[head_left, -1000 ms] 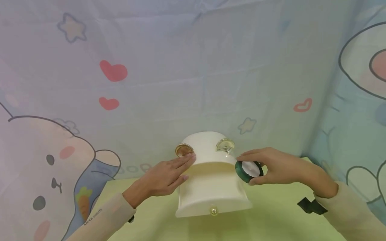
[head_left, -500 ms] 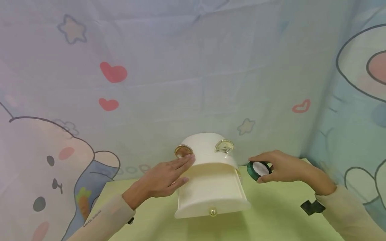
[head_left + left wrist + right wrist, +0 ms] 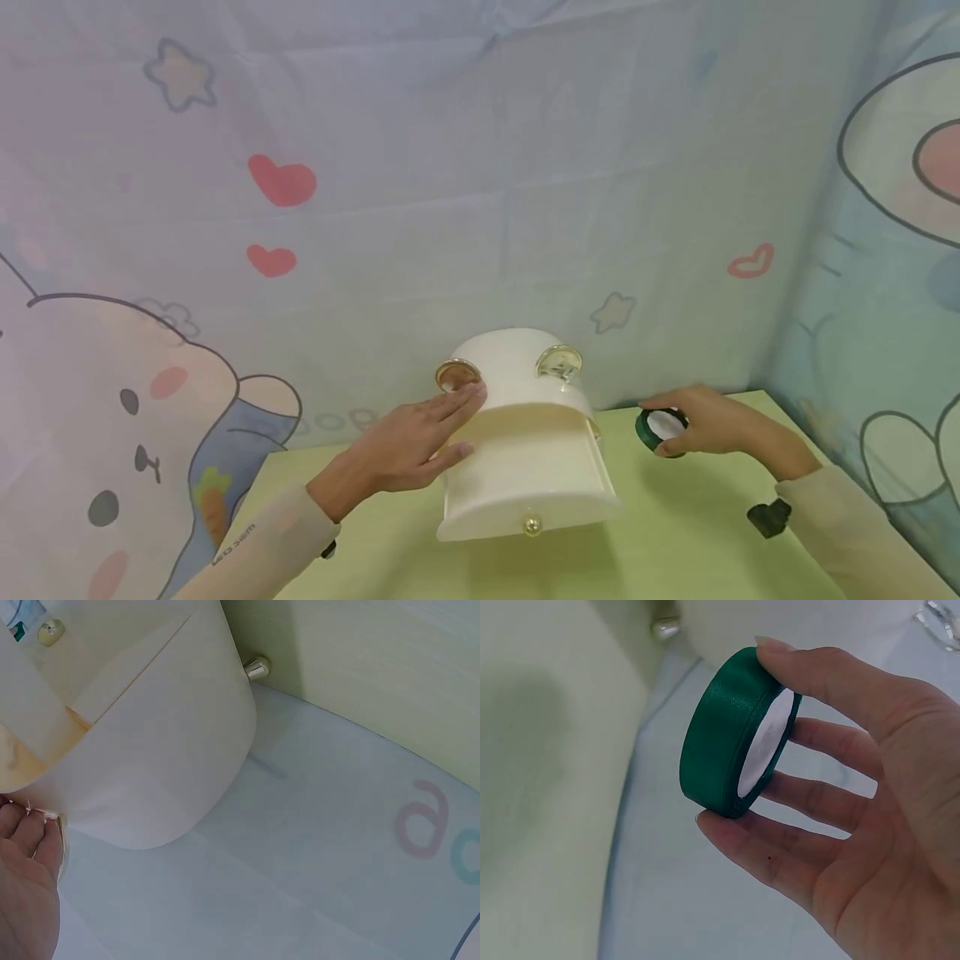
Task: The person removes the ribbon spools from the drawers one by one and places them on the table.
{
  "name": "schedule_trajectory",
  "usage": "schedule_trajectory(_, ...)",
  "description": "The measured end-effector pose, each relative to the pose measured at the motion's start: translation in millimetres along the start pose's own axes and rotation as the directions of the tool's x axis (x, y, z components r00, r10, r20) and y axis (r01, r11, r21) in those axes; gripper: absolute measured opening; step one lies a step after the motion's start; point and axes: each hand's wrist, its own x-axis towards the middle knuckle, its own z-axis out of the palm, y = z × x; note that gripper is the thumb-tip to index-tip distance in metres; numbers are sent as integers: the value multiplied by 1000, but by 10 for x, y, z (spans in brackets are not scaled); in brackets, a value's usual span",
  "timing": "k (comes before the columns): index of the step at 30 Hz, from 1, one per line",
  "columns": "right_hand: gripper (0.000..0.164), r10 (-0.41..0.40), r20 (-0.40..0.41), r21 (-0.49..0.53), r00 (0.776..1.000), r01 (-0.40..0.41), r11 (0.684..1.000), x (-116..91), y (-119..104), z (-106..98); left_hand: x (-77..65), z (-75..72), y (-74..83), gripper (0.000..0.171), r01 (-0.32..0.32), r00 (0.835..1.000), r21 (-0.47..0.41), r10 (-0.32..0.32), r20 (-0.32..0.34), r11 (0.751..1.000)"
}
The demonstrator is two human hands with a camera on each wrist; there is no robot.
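Observation:
A cream storage box [image 3: 513, 367], rounded like an alarm clock, stands against the back curtain. Two gold bell-shaped ornaments [image 3: 559, 363] sit on its top. Its drawer [image 3: 525, 471] is pulled out towards me, with a round gold knob [image 3: 532, 525] on the front. My left hand [image 3: 405, 442] rests on the box's top left with fingers fairly straight, fingertips right at the left ornament [image 3: 454, 377]. To the right of the box, my right hand [image 3: 712, 423] pinches a roll of green ribbon [image 3: 720, 727] between thumb and fingers; its white core shows in the right wrist view.
Yellow-green tabletop [image 3: 690, 525] spreads under and around the box. A pale printed curtain [image 3: 420, 208] hangs close behind it, and another printed panel [image 3: 900, 333] closes off the right side. A small gold foot [image 3: 259, 669] shows beneath the box.
My right hand has carried the ribbon roll to the right, away from the box's right side. My left hand and the drawer have stayed in place.

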Motion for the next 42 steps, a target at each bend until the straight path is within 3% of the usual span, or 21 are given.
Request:
schedule_trajectory(9,72,123,71,63,990,-127,990,51,214,208,-13,36,-7,69,-12,1000,10,12,-17,1000)
schedule_trajectory(23,66,100,71,-12,992,-99,995,159,509,492,9,24,-4,70,6,1000,10,-6,-6,1000)
schedule_trajectory(42,67,204,110,-30,973,-202,979,177,745,747,2,43,-8,70,-4,1000,7,4,-15,1000)
